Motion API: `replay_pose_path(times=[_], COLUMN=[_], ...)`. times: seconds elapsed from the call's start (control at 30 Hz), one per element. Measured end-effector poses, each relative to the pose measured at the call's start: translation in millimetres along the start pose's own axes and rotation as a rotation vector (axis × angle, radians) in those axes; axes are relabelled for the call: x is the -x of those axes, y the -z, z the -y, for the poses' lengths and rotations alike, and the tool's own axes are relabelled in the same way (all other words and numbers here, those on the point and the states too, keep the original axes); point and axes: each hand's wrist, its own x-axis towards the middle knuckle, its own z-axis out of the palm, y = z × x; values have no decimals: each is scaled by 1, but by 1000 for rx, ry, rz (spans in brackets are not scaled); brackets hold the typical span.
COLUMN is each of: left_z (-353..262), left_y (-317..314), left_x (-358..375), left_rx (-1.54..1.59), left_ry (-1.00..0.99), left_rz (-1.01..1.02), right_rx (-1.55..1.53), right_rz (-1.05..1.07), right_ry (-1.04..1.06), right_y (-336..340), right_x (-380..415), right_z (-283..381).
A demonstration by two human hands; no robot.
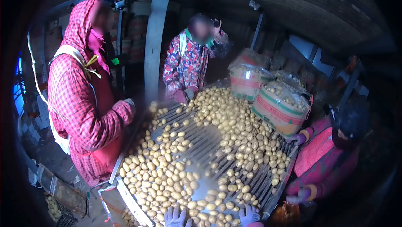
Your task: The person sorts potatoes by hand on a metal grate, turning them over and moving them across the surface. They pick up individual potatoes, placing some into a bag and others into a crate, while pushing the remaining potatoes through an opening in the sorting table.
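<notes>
Many potatoes lie across a slatted sorting table. My left hand, in a pale purple glove, rests at the near edge with its fingers spread, beside the closest potatoes. To the right, my right hand wears a similar glove and a pink cuff. Its fingers are stretched out next to a few potatoes near the table's right corner. Neither hand holds anything that I can see. Both wrists are cut off by the bottom of the view.
A person in a red checked jacket stands left, another in a patterned jacket at the far end. A third person bends at the right. Full cardboard boxes stand along the far right side. A post rises behind the table.
</notes>
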Motion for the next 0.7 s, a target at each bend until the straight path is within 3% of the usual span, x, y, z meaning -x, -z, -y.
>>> replay_pose_path(times=[0.03, 0.1, 0.13, 0.2, 0.23, 0.3, 0.43, 0.57, 0.67, 0.7], left_z=[4, 8, 9, 8, 1, 5, 17, 44, 41, 37], left_y=[-14, -30, -32, -27, -12, -11, 4, -4, -5, -3], left_x=[-1, 1, 2, 3, -2, 6, 16, 34, 34, 31], left_rx=[-58, 63, 38, 22, 23, -6, 37, -13, -48, -91], left_ry=[-93, -73, -79, -122, -118, -110, -148, -133, -79, -61], left_rz=[-200, -216, -190, -198, -152, -53, -51, -120, -80, -52], right_rx=[-77, 20, -32, 129, -61, -137, -98, -500, -431, -251], right_rz=[-141, -280, -208, -200, -110, -250, -319, -277, -239, -144], right_ry=[-137, -22, -63, 128, -51, -24, -14, -101, 12, -29], right_y=[-15, 11, 12, -5, 25, 14, 14, 23, 40, 24], right_x=[0, 5, 7, 13, 11, 10, 7, -8, -56, -71], right_z=[-4, 11, 11, -7, 16, 11, 11, 5, -2, -9])
